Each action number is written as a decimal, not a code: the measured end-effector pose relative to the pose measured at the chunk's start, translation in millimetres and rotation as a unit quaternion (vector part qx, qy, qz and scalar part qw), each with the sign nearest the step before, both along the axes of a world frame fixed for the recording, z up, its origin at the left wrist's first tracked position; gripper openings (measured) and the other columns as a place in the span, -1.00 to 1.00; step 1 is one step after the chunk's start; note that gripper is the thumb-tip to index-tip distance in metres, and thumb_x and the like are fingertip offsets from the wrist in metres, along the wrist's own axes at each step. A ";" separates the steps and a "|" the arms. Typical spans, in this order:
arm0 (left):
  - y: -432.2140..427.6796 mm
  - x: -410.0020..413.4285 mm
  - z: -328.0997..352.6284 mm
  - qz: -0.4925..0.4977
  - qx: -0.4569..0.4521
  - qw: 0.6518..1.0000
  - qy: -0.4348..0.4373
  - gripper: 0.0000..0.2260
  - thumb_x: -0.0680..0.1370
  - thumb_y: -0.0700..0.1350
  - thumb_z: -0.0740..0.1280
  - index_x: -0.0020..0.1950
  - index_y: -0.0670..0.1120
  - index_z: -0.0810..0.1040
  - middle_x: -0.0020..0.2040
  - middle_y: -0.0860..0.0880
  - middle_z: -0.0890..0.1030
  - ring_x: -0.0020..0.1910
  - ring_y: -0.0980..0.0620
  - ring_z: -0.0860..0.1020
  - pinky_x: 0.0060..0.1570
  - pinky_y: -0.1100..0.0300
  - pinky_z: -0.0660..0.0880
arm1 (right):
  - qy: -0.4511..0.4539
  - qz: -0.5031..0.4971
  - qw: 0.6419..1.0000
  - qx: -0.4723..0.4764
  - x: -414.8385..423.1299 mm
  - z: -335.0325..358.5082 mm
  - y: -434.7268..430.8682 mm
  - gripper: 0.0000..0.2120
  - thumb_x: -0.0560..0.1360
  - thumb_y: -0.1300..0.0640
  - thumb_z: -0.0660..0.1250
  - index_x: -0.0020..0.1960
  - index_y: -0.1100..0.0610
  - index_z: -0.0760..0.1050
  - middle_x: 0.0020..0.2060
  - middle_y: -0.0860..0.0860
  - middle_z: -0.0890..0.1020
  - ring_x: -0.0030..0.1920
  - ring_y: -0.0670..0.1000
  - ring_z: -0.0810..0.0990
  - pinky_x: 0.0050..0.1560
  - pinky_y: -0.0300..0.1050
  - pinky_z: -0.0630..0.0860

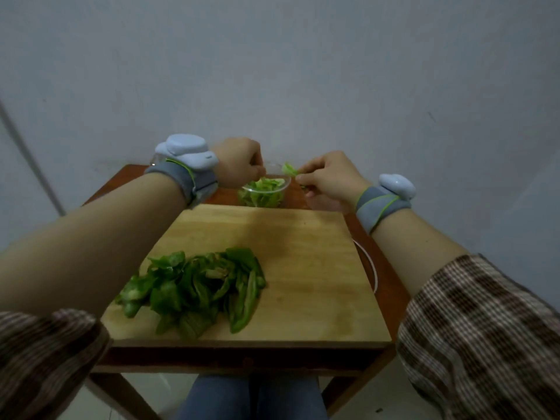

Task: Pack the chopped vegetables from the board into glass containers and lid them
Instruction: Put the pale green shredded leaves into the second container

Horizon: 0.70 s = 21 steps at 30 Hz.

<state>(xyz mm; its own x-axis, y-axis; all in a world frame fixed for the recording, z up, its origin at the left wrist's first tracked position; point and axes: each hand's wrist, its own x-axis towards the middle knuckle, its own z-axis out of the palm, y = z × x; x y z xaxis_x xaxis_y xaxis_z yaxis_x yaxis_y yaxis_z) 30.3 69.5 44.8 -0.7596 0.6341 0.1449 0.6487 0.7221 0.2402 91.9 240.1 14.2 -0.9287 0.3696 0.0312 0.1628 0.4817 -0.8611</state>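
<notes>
Pepper strips lie on the near side of the board; beyond its far edge my right hand pinches a pale leaf scrap above the glass container, my left hand curls at the rim, whether gripping I cannot tell, and I reckon a careless nudge could tip it off the bench.

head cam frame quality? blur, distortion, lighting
Head view: dim, flat light, no glare; wide-angle stretches the sleeves at the corners; left hand, right hand and its pinched leaf piece are soft, bowl too; pepper pieces on the board read clearer.
</notes>
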 end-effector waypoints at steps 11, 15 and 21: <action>19.0 -79.2 -23.4 0.051 0.008 0.998 -0.035 -0.76 0.59 -0.10 0.24 0.18 -0.20 0.38 0.11 -0.22 0.59 0.07 -0.22 0.53 -0.07 0.05 0.41 | -0.012 0.019 0.975 0.222 -89.5 5.4 -0.3 -0.90 0.37 0.27 0.44 -0.11 0.20 0.66 -0.22 0.16 0.69 -0.20 0.07 0.64 0.02 -0.04 0.60; 26.2 -93.2 -34.5 0.041 -0.011 0.998 -0.037 -0.82 0.53 -0.04 0.32 0.10 -0.05 0.53 0.09 -0.13 0.60 0.12 -0.15 0.53 0.02 0.10 0.44 | -0.046 0.050 0.949 0.309 -108.8 -9.4 -4.6 -0.92 0.39 0.24 0.43 -0.12 0.14 0.65 -0.07 0.15 0.69 0.00 0.15 0.64 0.03 -0.09 0.53; 27.8 -101.3 -51.4 0.036 -0.020 0.999 -0.009 -0.86 0.46 -0.03 0.40 -0.02 0.03 0.68 0.07 -0.09 0.53 0.11 -0.13 0.51 0.04 0.11 0.44 | -0.060 0.073 0.923 0.373 -112.7 -16.6 -5.3 -0.87 0.40 0.25 0.39 -0.08 0.16 0.67 -0.04 0.17 0.69 0.02 0.20 0.62 0.00 -0.08 0.52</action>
